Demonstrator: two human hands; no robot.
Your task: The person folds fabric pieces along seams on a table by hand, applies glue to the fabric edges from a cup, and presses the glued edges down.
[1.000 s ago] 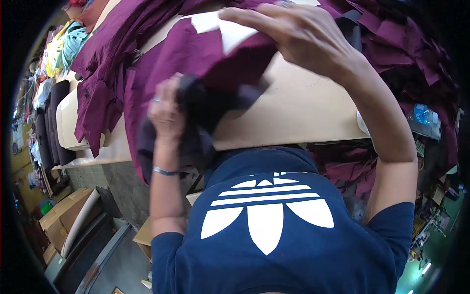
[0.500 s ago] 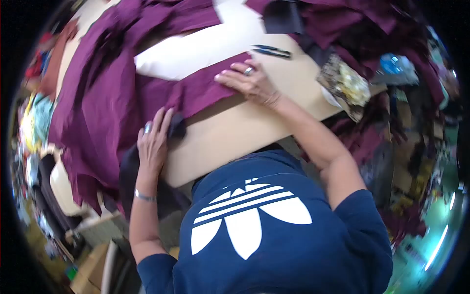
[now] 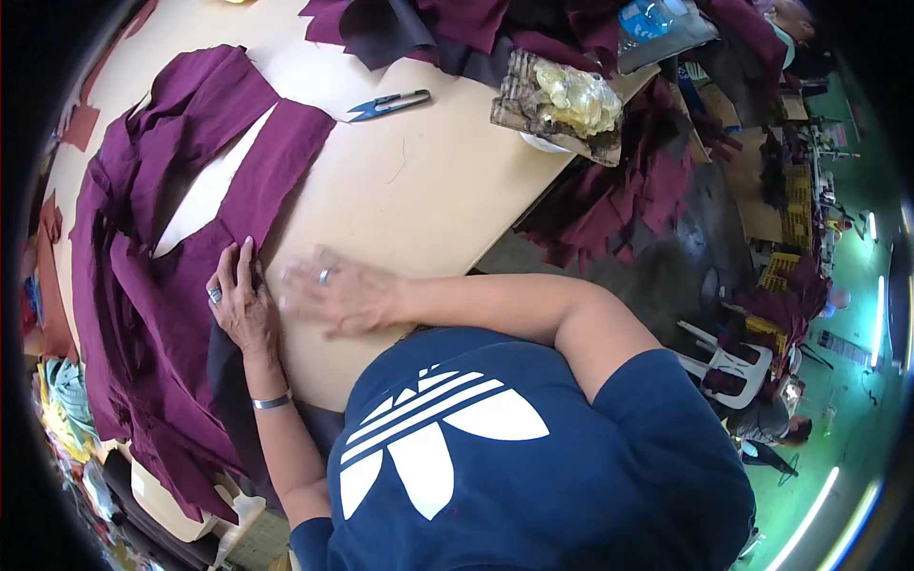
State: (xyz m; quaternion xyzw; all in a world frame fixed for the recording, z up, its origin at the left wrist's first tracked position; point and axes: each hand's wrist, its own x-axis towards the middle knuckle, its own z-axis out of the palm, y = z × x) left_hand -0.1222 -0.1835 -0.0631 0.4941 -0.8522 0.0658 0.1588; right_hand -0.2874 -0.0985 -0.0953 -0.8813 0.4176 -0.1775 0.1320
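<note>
A long piece of maroon cloth lies in folds over the left of the table, with a narrow strip reaching up and right. My left hand rests on the cloth's near edge, fingers extended and holding nothing. Just right of it, my right hand is over the bare tabletop, blurred by motion, with its fingers apart. Dark cloth shows beneath my left wrist. Beyond the strip's end lie thread snips with dark blades, away from both hands.
More maroon and dark cloth pieces are heaped at the far edge. A crumpled clear plastic bag sits on a patterned cloth near the right edge, with a water bottle behind. Cut strips hang off that side. A white plastic chair stands on the floor.
My right hand has left the cloth strip and come back toward my left hand. The view has shifted, and the cloth strip now slants more steeply. My left hand stays at the cloth.
</note>
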